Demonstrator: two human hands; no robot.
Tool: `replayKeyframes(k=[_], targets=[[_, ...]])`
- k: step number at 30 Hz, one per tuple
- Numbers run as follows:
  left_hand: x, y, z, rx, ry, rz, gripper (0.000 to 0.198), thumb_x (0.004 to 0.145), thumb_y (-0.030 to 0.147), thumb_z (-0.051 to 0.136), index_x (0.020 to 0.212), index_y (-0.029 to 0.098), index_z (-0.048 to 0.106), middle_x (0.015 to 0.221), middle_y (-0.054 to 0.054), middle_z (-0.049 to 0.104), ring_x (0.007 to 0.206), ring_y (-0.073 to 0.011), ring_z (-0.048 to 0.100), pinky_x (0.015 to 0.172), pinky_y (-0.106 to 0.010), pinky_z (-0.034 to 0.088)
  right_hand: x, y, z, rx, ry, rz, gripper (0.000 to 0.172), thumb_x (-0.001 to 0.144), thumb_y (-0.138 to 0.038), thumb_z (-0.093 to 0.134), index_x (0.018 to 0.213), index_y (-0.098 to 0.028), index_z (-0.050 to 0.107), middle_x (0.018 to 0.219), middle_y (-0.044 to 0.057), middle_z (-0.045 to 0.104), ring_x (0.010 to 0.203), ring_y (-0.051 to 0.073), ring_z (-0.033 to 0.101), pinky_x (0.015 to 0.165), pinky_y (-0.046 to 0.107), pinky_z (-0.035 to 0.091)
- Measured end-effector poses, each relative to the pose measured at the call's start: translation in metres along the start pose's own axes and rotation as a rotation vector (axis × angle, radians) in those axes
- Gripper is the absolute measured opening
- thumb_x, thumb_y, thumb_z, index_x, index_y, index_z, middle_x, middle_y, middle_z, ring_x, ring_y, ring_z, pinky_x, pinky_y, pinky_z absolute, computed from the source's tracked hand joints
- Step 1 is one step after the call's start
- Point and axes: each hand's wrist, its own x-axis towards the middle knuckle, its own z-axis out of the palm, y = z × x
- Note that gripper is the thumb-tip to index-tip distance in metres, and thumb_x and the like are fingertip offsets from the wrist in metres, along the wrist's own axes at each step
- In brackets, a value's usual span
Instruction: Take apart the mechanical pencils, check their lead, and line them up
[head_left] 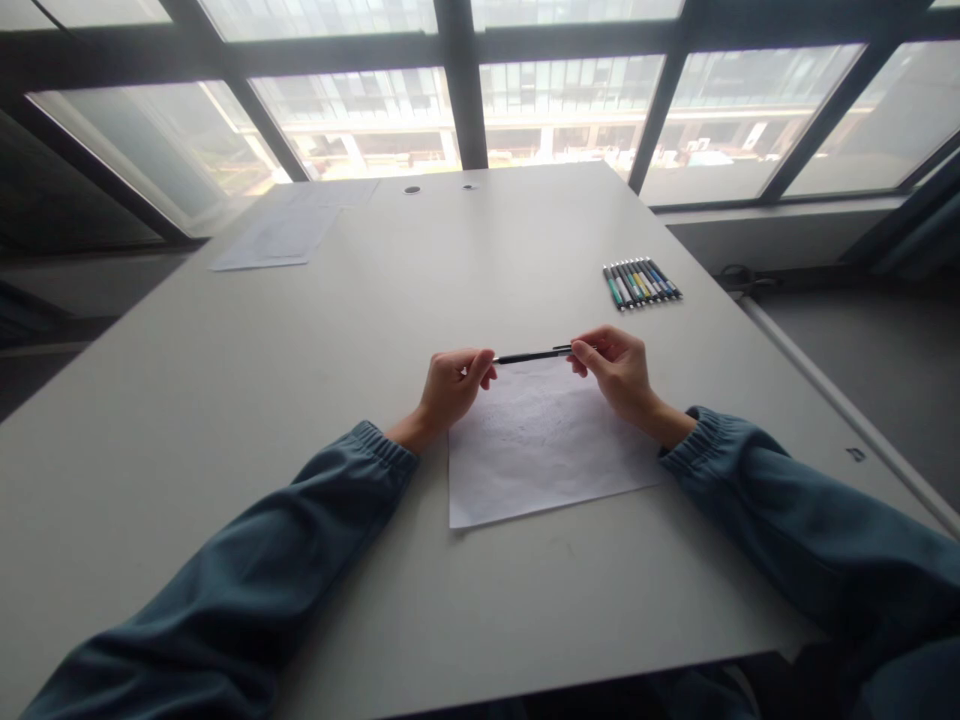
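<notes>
A slim black pen (531, 356) is held level between my two hands, over the far edge of a white sheet of paper (540, 470). My left hand (456, 384) pinches its tip end between thumb and fingers. At the other end, where the clip is, my right hand (616, 370) grips it with thumb and fingertips. Faint grey marks show on the upper part of the sheet, which lies flat on the table. Both wrists come out of blue-green sleeves.
Several pens (641, 284) lie side by side in a row beyond my right hand. More paper sheets (277, 230) rest at the far left of the white table (187, 400). Two small round fittings sit near its far edge. Large windows (570, 110) stand behind the table.
</notes>
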Motion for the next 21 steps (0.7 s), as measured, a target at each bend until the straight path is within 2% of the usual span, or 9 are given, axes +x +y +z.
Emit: replayKeyframes(k=[7,10,12,15,18,21], targets=[[-0.001,-0.007,0.002,-0.028,-0.014,-0.054,0.068,0.1,0.064,0.04,0.059,0.017,0.069,0.052,-0.003,0.065,0.05,-0.0136,0.061,0.058,-0.027,0.047,0.0,-0.002,0.0,-0.013,0.002,0.011,0.03,0.079,-0.046,0.081,0.08,-0.018,0.068,0.065,0.001,0.069,0.054,0.012,0.061,0.049,0.026,0.049],[0.0,-0.013,0.003,-0.067,-0.007,-0.089,0.076,0.101,0.067,0.025,0.076,0.016,0.076,0.061,-0.006,0.07,0.061,-0.0164,0.066,0.066,-0.03,0.051,0.0,-0.001,0.001,-0.008,0.007,0.01,0.03,0.079,-0.045,0.081,0.08,-0.019,0.068,0.065,0.001,0.069,0.054,0.012,0.061,0.05,0.027,0.05],[0.001,-0.015,0.003,-0.095,0.021,-0.086,0.076,0.101,0.068,0.023,0.093,0.015,0.077,0.072,-0.007,0.073,0.069,-0.0176,0.068,0.07,-0.031,0.053,0.0,0.0,0.001,0.001,0.012,0.003,0.028,0.079,-0.044,0.081,0.08,-0.018,0.068,0.065,0.001,0.068,0.054,0.012,0.061,0.051,0.027,0.05],[0.002,-0.012,0.002,-0.111,0.05,-0.009,0.062,0.1,0.066,0.036,0.108,0.017,0.072,0.09,-0.008,0.074,0.082,-0.0183,0.069,0.077,-0.032,0.053,0.001,0.001,0.001,0.005,0.023,0.0,0.028,0.079,-0.043,0.081,0.08,-0.018,0.068,0.064,0.001,0.068,0.054,0.012,0.061,0.05,0.026,0.05],[0.004,-0.008,0.001,-0.055,0.064,0.108,0.046,0.094,0.059,0.057,0.114,0.019,0.067,0.101,-0.009,0.071,0.093,-0.0192,0.067,0.078,-0.031,0.053,0.001,0.0,0.001,-0.003,0.032,0.0,0.03,0.079,-0.045,0.081,0.08,-0.018,0.067,0.063,0.0,0.067,0.053,0.012,0.061,0.051,0.027,0.052],[0.005,-0.006,0.001,0.03,0.089,0.184,0.044,0.084,0.051,0.075,0.114,0.02,0.065,0.107,-0.009,0.068,0.096,-0.0197,0.064,0.076,-0.031,0.053,0.001,-0.001,0.001,-0.014,0.04,0.001,0.03,0.079,-0.046,0.081,0.079,-0.019,0.067,0.063,0.0,0.066,0.054,0.012,0.061,0.051,0.027,0.053]])
